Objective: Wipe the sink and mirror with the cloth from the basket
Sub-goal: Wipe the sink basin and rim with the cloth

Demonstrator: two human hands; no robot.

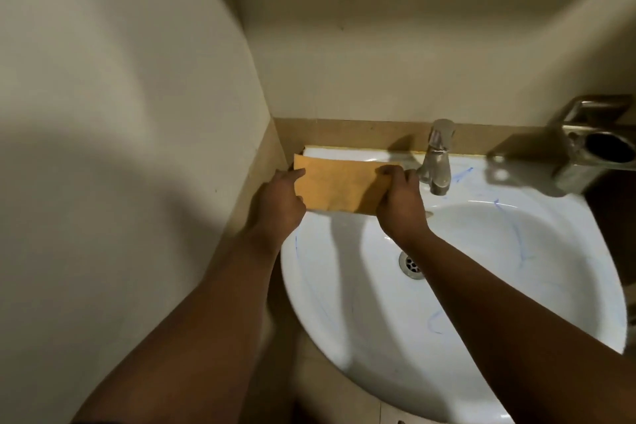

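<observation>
An orange-yellow cloth [339,184] is stretched flat over the back left corner of the white sink [481,286]. My left hand [280,205] grips the cloth's left edge. My right hand [401,201] pinches its right edge, just left of the tap. Faint blue streaks mark the sink's rim and bowl. The drain [411,263] shows below my right wrist. No mirror and no basket are in view.
A chrome tap [437,157] stands at the back of the sink. A metal wall holder [592,148] juts out at the right. A cream wall [120,113] closes in on the left, with a tan tile strip [361,132] behind the sink.
</observation>
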